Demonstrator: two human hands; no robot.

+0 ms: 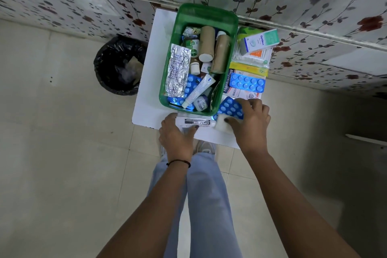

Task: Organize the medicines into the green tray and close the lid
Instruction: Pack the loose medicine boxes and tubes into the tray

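The green tray (pixel 167 81) sat full on the counter (pixel 150 65). The right hand (pixel 249 123) gripped a blue blister strip (pixel 230 108); the left hand (pixel 176 138) pinched a white tube (pixel 194 122). Overfilling risked blocking the lid.

The open green plastic tray (pixel 227 52) stands crammed with medicines; blue tablet blister strips (pixel 247 85) lie just right.

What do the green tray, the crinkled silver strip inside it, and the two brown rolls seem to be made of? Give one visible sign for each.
Green tray: probably plastic, glossy and slightly see-through at its walls.
Silver strip: apparently metal foil, shiny, creased, printed.
Brown rolls: matte, perhaps paper or fabric wrap with a white core; unclear.
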